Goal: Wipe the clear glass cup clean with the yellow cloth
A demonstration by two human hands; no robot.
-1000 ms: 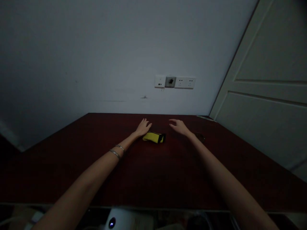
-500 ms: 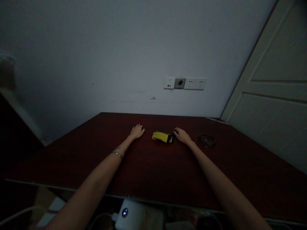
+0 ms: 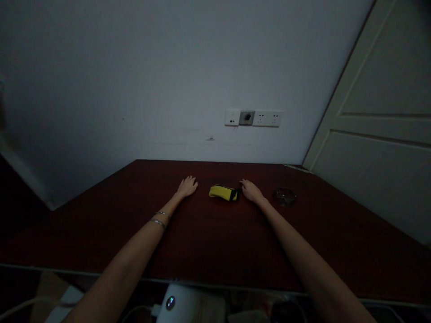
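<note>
- On the table (image 3: 215,242) lies the yellow pouch (image 3: 220,192).
- My left hand (image 3: 187,186), apart: empty, spread.
- My right hand (image 3: 251,191), beside its black end: half-curled; grip I cannot tell.
- Risk: fingertip nudge could skid it.

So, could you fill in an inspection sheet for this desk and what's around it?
Surface: dark red tabletop, dimly lit.
Things at hand: yellow-and-black pouch lying on the tabletop.
Clutter: see-through object at right, too dim to identify; white device below the near edge.
Left hand: fingers spread, holding nothing, apart from the pouch.
Right hand: at the pouch's black end; touch unclear.
Cables: pale cable, lower left.
Surroundings: wall with sockets; panelled door at right.
</note>
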